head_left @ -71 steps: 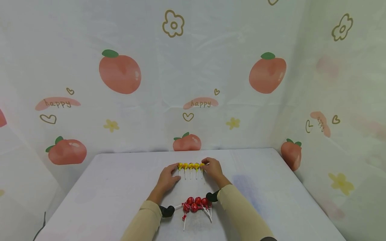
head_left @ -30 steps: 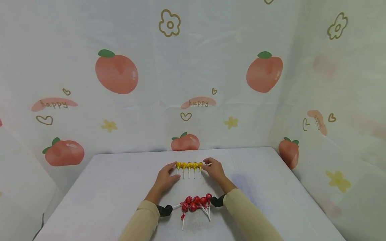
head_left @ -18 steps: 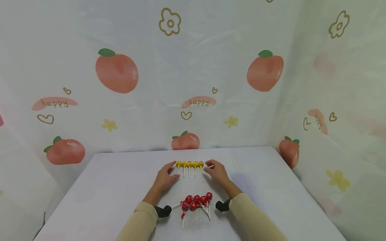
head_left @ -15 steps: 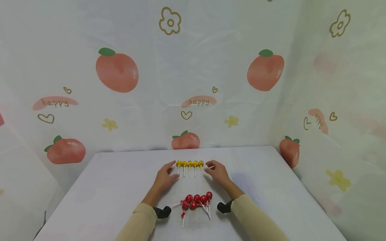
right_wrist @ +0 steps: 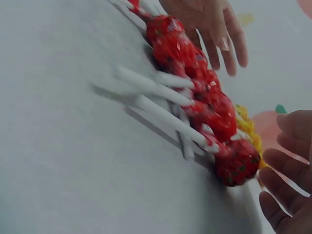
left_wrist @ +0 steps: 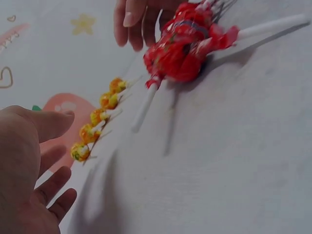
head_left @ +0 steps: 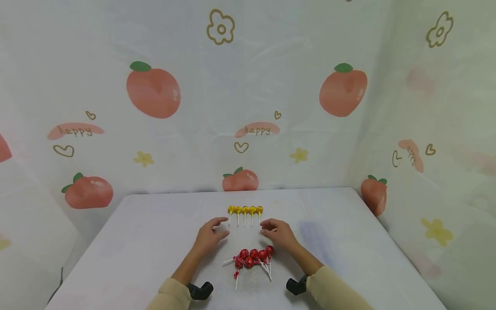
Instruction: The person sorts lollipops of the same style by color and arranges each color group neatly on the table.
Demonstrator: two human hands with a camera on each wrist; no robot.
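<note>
Several yellow-wrapped lollipops (head_left: 245, 209) lie side by side in a straight row towards the back of the table, their white sticks pointing at me. Nearer to me is a loose cluster of red-wrapped lollipops (head_left: 249, 261), sticks in mixed directions. My left hand (head_left: 209, 236) hovers front-left of the yellow row, fingers relaxed and holding nothing. On the other side, my right hand (head_left: 280, 234) is front-right of the row, fingers loosely bent, also holding nothing. The left wrist view shows a gap between my left hand (left_wrist: 29, 165) and the yellow lollipops (left_wrist: 99, 116).
A white table (head_left: 155, 241) carries both groups. Behind it hangs a white cloth (head_left: 248, 86) printed with fruit, flowers and hearts. A black wrist device (head_left: 200, 291) sits at my left cuff, and another black device (head_left: 296, 285) at my right. A dark cable (head_left: 57, 286) shows at the left edge.
Both hands have let go of the row's ends and drawn back towards me, the right hand first moving off to the right. The yellow row and red cluster keep their places.
</note>
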